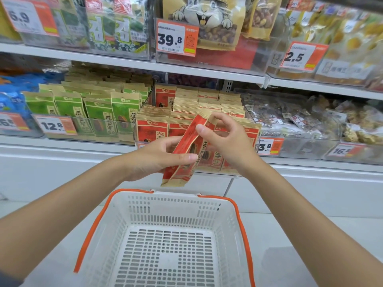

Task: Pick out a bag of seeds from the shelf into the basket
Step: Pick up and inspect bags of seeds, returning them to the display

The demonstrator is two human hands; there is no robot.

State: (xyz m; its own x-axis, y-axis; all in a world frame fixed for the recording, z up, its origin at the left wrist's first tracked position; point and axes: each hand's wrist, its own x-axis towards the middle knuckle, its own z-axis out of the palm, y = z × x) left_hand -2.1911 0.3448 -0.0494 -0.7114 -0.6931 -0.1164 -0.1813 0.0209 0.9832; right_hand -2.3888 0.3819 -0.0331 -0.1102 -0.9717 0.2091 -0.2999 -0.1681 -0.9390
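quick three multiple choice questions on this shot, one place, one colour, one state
1. Where is the red bag relative to the basket? A inside it B above it C beneath it
2. Colour of the basket handles? A orange B blue C green
3. The red bag is gripped by: A one hand B no hand C both hands
Answers: 1 B, it hangs over the open top. 2 A, both are orange. 3 C, left hand grips its lower part, right hand pinches its top.
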